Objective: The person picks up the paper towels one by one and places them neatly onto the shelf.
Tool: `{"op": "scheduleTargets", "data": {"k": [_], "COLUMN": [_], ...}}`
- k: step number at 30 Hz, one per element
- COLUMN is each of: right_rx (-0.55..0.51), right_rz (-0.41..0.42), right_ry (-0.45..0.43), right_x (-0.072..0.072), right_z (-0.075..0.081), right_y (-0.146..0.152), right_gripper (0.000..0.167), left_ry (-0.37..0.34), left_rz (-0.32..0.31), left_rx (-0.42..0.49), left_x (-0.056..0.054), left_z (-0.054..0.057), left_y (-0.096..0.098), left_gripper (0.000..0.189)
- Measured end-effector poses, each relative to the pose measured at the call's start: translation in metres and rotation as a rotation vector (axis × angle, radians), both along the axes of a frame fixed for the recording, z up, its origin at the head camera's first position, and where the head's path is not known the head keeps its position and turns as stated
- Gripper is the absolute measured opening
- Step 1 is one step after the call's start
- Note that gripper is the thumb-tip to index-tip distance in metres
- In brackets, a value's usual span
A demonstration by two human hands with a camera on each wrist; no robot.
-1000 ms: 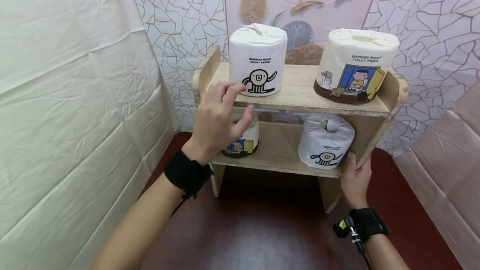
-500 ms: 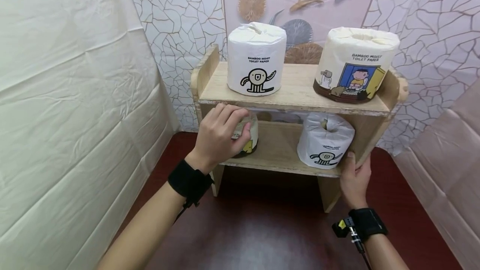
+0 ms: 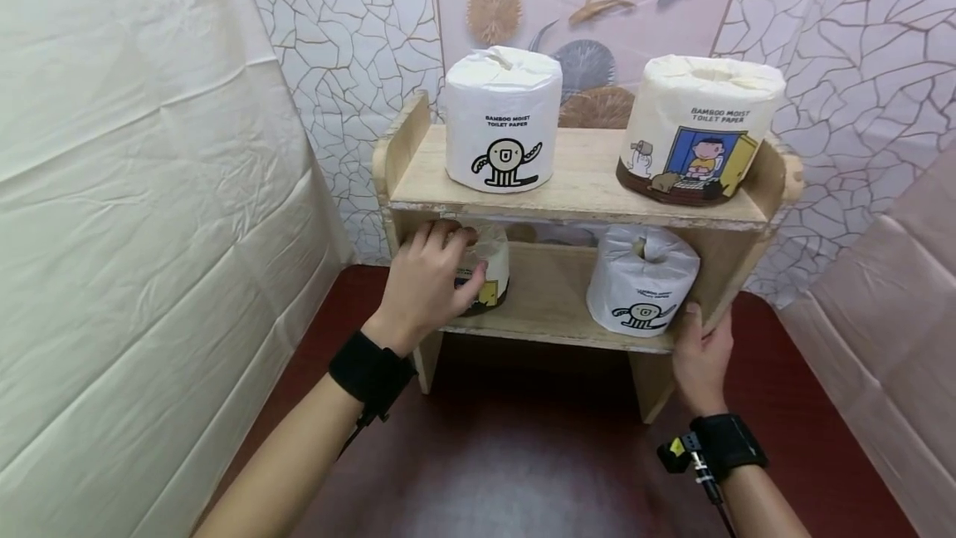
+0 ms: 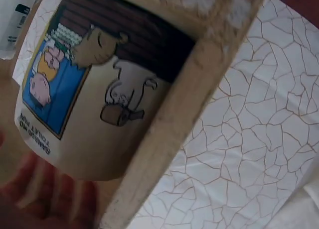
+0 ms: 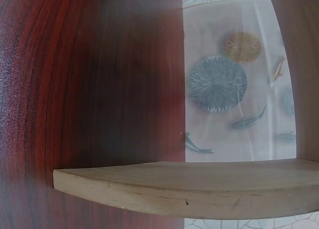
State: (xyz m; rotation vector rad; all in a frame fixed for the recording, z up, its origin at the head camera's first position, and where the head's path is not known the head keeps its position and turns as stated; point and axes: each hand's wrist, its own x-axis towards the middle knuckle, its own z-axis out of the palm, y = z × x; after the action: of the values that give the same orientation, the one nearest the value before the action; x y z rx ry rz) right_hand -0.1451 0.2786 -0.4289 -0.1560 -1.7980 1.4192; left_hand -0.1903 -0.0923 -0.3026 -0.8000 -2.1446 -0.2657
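A two-tier wooden shelf (image 3: 582, 164) holds wrapped toilet paper rolls. My left hand (image 3: 421, 285) reaches into the lower tier beside the cream toilet paper roll (image 3: 495, 260) with a cartoon print, hiding its left part. In the left wrist view, loosely bent fingers (image 4: 47, 189) lie near the top of that roll; whether they touch it I cannot tell. With the thumb in front, my right hand (image 3: 704, 364) grips the shelf's right side panel, its other fingers partly hidden. Close to that thumb stands a white toilet paper roll (image 3: 642, 281), slightly tilted.
Another white roll (image 3: 504, 123) stands on the upper tier at left, a cream printed roll (image 3: 698, 127) at right. The shelf stands on a dark red wooden surface (image 3: 538, 463). A cream padded wall (image 3: 164, 189) rises at left, a pinkish panel (image 3: 889, 339) at right.
My left hand has come down from in front of the upper white roll to the lower cream roll, reaching inward. My right hand keeps its grip on the shelf. The view has shifted slightly.
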Motion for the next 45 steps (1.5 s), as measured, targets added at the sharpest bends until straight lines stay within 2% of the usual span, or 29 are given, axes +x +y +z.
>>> {"op": "scheduleTargets", "data": {"k": [3, 5, 10, 14, 18, 27, 35, 45], "right_rx": [0.002, 0.001, 0.003, 0.006, 0.012, 0.005, 0.000, -0.009], "right_rz": [0.005, 0.002, 0.000, 0.007, 0.005, 0.009, -0.006, 0.022], "right_ry": [-0.001, -0.004, -0.008, 0.010, 0.028, 0.009, 0.025, 0.033], "right_x": [0.000, 0.001, 0.000, -0.001, -0.002, -0.001, 0.001, -0.001], "right_z": [-0.001, -0.002, -0.003, -0.002, 0.000, 0.001, 0.001, -0.001], "right_y": [0.000, 0.001, 0.001, 0.001, 0.002, 0.001, 0.000, -0.001], "right_gripper": [0.046, 0.046, 0.046, 0.046, 0.046, 0.046, 0.046, 0.046], "left_ry": [-0.094, -0.126, -0.109, -0.075, -0.079, -0.196, -0.253, -0.260], "left_rz": [0.083, 0.130, 0.192, 0.197, 0.202, 0.189, 0.194, 0.160], "left_rx": [-0.051, -0.081, -0.098, -0.087, -0.096, -0.091, -0.063, -0.018], "left_x": [0.000, 0.001, 0.003, 0.003, 0.003, 0.005, 0.008, 0.011], "left_z": [-0.005, -0.007, -0.010, -0.013, -0.016, -0.021, -0.020, -0.020], "left_y": [0.003, 0.005, 0.008, 0.009, 0.010, 0.015, 0.017, 0.018], "left_gripper": [0.049, 0.057, 0.061, 0.063, 0.065, 0.060, 0.053, 0.047]}}
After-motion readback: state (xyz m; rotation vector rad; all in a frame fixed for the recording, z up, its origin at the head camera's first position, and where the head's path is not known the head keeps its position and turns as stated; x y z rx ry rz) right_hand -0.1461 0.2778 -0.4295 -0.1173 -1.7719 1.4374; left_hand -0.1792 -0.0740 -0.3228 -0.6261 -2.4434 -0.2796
